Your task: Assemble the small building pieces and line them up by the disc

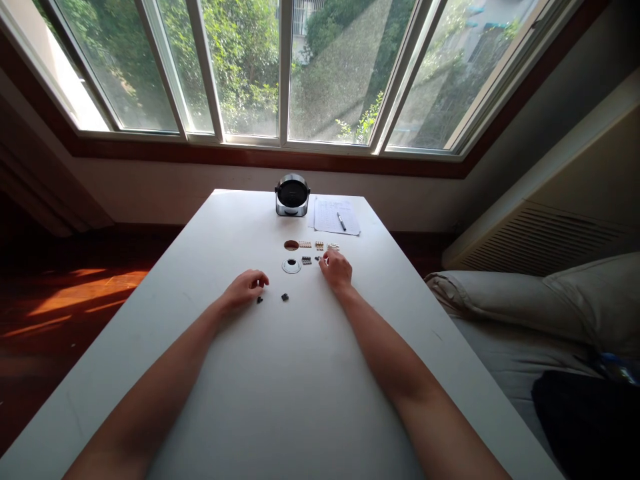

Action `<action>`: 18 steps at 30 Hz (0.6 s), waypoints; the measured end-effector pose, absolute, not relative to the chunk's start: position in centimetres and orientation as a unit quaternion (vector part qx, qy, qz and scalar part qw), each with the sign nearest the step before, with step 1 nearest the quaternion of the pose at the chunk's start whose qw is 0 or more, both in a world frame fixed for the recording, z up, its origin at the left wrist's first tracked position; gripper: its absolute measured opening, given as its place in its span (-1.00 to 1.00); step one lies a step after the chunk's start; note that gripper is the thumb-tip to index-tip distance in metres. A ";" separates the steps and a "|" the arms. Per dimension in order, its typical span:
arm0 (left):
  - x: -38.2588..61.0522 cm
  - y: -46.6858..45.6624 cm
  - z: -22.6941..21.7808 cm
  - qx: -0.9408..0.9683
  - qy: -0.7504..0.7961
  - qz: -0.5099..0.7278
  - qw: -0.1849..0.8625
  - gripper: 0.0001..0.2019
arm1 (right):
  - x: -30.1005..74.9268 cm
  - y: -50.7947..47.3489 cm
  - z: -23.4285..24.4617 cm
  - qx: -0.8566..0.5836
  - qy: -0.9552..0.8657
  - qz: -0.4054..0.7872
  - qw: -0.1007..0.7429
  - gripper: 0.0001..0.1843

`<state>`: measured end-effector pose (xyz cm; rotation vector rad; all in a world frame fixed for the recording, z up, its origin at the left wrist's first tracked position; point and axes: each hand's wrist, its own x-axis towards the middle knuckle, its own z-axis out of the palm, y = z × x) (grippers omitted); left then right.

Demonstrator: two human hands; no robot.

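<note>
On the white table, my left hand rests with its fingers loosely curved and a little apart; nothing shows in it. Just below its fingertips lies a small cluster of dark pieces. Another small dark block-like piece sits to its right. My right hand reaches further forward, fingers bent together at a few tiny dark pieces. What its fingertips hold, if anything, is too small to make out. Left of it are dark grey pieces in short rows and a white ring-shaped disc.
Behind these lie gold-coloured pieces in rows, more gold pieces and a round table hole. A round black-and-silver device stands at the far edge beside papers with a pen. A sofa is at right.
</note>
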<state>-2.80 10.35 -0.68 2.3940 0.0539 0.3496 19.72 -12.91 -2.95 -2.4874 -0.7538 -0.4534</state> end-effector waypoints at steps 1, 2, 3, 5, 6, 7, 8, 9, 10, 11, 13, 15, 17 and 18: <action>-2.9 10.6 -0.6 0.924 0.011 0.127 0.360 -0.75 | 19.6 -12.8 -2.9 -0.917 -0.274 -0.164 0.239 -0.87; -3.0 10.8 -0.4 0.923 -0.001 0.120 0.365 -0.74 | 19.4 -12.7 -2.8 -0.921 -0.271 -0.160 0.229 -0.88; -3.0 10.9 -0.3 0.923 -0.011 0.113 0.367 -0.74 | 19.2 -12.7 -2.8 -0.925 -0.267 -0.155 0.221 -0.88; -3.1 11.0 -0.1 0.926 -0.019 0.099 0.364 -0.74 | 19.0 -12.6 -2.5 -0.934 -0.258 -0.140 0.205 -0.89; -3.1 11.0 0.0 0.928 -0.016 0.092 0.361 -0.74 | 19.0 -12.6 -2.4 -0.938 -0.254 -0.129 0.196 -0.89; -3.1 11.0 0.1 0.930 -0.012 0.083 0.358 -0.73 | 19.0 -12.7 -2.3 -0.942 -0.251 -0.117 0.187 -0.89; -3.1 11.0 0.2 0.932 -0.010 0.072 0.354 -0.73 | 19.0 -12.7 -2.2 -0.946 -0.248 -0.105 0.179 -0.88; -3.1 11.1 0.3 0.934 -0.011 0.060 0.352 -0.72 | 19.1 -12.8 -2.2 -0.949 -0.246 -0.095 0.171 -0.88; -3.2 11.1 0.4 0.936 -0.016 0.048 0.350 -0.70 | 19.1 -12.9 -2.1 -0.951 -0.244 -0.089 0.166 -0.88; -3.2 11.2 0.4 0.936 -0.024 0.039 0.348 -0.68 | 19.1 -12.9 -2.1 -0.953 -0.243 -0.085 0.162 -0.87; -3.3 11.2 0.5 0.938 -0.038 0.032 0.344 -0.65 | 19.2 -13.0 -2.1 -0.954 -0.241 -0.082 0.158 -0.86; -3.4 11.2 0.5 0.941 -0.040 0.035 0.334 -0.65 | 19.1 -13.0 -2.1 -0.954 -0.241 -0.085 0.156 -0.86; -3.4 11.1 0.5 0.945 -0.037 0.034 0.322 -0.67 | 19.1 -13.0 -2.1 -0.953 -0.241 -0.094 0.159 -0.85; -3.5 11.1 0.6 0.947 -0.037 0.031 0.318 -0.68 | 19.0 -13.0 -2.1 -0.952 -0.241 -0.100 0.161 -0.85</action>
